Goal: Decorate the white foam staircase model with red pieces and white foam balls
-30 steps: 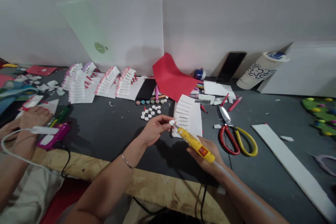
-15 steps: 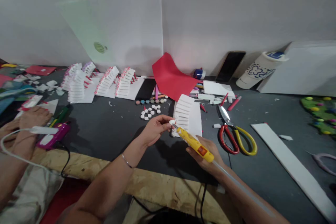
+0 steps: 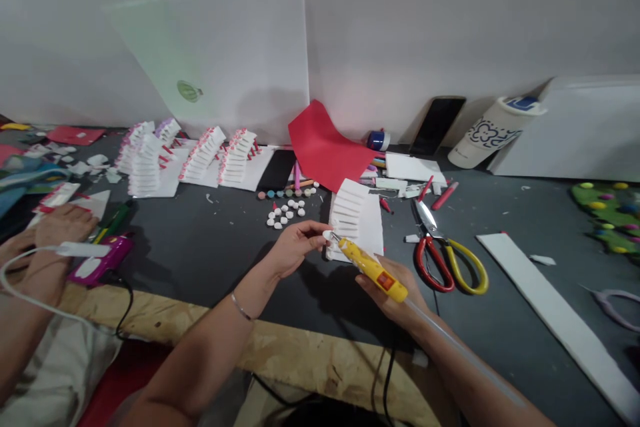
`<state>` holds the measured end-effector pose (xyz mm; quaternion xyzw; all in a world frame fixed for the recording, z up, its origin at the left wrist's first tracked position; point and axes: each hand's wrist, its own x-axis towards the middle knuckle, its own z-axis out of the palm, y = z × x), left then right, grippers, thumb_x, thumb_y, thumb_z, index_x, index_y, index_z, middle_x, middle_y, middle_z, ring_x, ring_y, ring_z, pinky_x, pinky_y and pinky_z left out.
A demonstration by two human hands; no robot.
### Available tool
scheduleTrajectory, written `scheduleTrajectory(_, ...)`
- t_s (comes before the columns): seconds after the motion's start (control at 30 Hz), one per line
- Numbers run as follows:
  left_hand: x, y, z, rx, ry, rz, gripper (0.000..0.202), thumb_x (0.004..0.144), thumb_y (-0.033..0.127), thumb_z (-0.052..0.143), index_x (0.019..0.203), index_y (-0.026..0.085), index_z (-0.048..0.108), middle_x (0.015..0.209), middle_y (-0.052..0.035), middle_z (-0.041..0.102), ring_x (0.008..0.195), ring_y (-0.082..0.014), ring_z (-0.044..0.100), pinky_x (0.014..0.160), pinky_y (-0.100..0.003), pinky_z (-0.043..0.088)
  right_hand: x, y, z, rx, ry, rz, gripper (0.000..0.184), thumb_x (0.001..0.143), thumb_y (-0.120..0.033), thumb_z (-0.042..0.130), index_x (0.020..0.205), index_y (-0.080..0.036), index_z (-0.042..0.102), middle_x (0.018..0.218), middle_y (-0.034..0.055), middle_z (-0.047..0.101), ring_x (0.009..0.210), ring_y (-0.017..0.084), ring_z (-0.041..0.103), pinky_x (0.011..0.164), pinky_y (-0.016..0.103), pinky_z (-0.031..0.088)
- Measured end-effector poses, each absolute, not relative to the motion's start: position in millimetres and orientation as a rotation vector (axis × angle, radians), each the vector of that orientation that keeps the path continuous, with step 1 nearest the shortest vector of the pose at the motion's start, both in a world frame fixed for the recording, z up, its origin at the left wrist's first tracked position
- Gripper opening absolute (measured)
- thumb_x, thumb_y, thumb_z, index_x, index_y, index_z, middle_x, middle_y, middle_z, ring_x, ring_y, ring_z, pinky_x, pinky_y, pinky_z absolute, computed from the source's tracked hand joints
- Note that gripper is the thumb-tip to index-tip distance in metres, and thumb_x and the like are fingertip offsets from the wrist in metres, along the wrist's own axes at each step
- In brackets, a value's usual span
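Between thumb and fingers, my left hand (image 3: 295, 248) pinches a small white foam piece (image 3: 328, 235). My right hand (image 3: 390, 290) is wrapped round a yellow hot glue gun (image 3: 373, 269), a clear glue stick trailing from its back along my forearm. The gun's metal nozzle meets the white piece, or nearly so; I cannot tell which. Just behind the nozzle stands a small white foam staircase (image 3: 349, 203) on a white base sheet (image 3: 373, 227). Several rounded white pieces (image 3: 285, 213) lie on the table left of it.
Red-and-yellow-handled scissors (image 3: 435, 247) lie to the right, beside a long white strip (image 3: 555, 320). Finished-looking staircases (image 3: 200, 155), a red foam sheet (image 3: 325, 147), a phone (image 3: 439, 125) and a tumbler (image 3: 490, 133) line the back. At left, another person's hands (image 3: 65, 227) work near a purple device (image 3: 103, 260).
Both hands keep nearly the same place. The glue gun's nozzle and the white piece have shifted very slightly against each other; the view has moved a little.
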<state>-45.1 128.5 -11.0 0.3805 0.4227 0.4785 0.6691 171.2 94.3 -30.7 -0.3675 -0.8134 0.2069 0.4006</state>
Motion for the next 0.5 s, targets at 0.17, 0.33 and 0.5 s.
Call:
scheduleTrajectory(0.17,-47.7,131.6,-11.2,0.842,0.975,1.126,0.032,0.057,0.029,0.089,0.082,0.015,0.075,0.073,-0.0018,0.070,0.068,-0.0107,0.060,0.062,-0.022,0.045,173.2,94.9,-31.0,-0.976,-1.936,0.464,0.027,0.095,-0.037,0.053,0.074,-0.023,0.060,0.060,-0.0010,0.057,0.051,0.015,0.055,0.050,0.027,0.046)
scheduleTrajectory(0.33,-53.1,137.5,-16.7,0.884,1.091,1.211,0.030,0.061,0.025,0.083,0.087,0.016,0.072,0.073,-0.0011,0.067,0.068,-0.0106,0.059,0.061,-0.022,0.044,178.5,92.3,-35.8,-1.050,-1.693,0.359,0.016,0.092,-0.038,0.057,0.089,-0.024,0.065,0.083,0.0024,0.065,0.074,0.020,0.066,0.065,0.033,0.055)
scheduleTrajectory(0.5,-57.8,143.9,-21.6,1.118,1.304,1.244,0.022,0.067,0.026,0.076,0.086,0.018,0.069,0.078,-0.0007,0.068,0.072,-0.0125,0.061,0.066,-0.024,0.048,184.5,97.5,-45.7,-1.187,-1.586,0.381,0.027,0.090,-0.046,0.056,0.101,-0.024,0.065,0.102,0.0090,0.067,0.094,0.027,0.065,0.080,0.044,0.054)
